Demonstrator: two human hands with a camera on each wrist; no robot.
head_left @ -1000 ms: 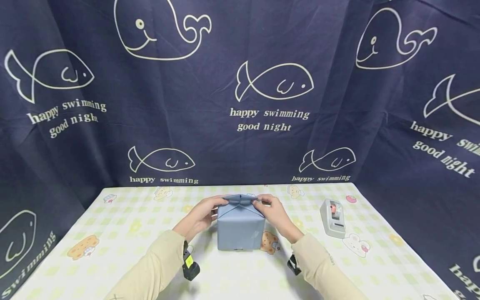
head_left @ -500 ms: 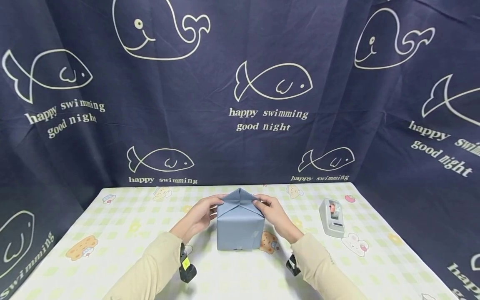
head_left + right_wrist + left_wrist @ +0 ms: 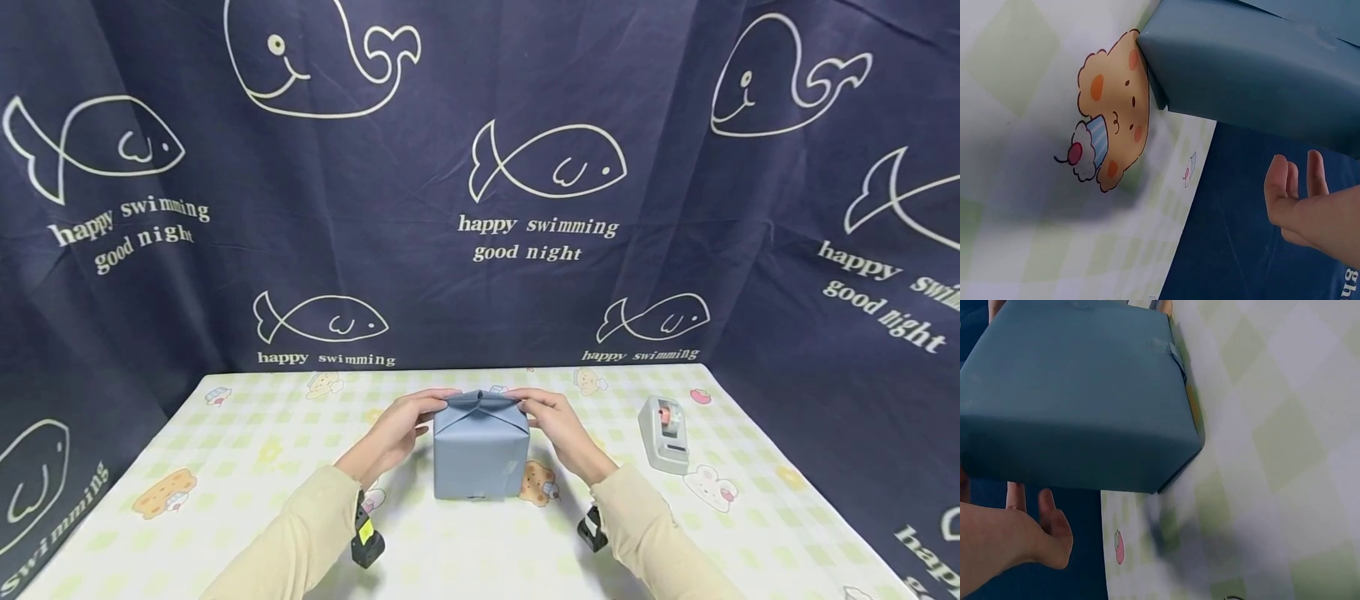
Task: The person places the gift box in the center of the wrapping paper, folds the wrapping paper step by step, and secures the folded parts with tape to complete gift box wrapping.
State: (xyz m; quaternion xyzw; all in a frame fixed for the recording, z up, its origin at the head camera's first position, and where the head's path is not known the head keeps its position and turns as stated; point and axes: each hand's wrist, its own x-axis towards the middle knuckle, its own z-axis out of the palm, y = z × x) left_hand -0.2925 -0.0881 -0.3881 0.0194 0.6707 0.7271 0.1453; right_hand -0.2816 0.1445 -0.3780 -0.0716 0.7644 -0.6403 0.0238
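A box wrapped in blue-grey paper stands on the table, its paper end folded into creased flaps at the top. My left hand touches the top left edge with its fingertips. On the opposite side, my right hand rests its fingers on the top right edge. In the left wrist view, several fingers of the left hand stand away from the wrapped box. The right wrist view likewise has loosely bent fingers on the right hand, below the box's side.
A grey tape dispenser with a reddish roll core stands to the right on the table. The checked tablecloth carries cartoon prints. Behind the table hangs a dark blue curtain with white fish and whales.
The pointed paper flap on top rose half a second ago and now lies folded down again. Both hands have shifted slightly outward, and the right fingers have straightened along the top edge.
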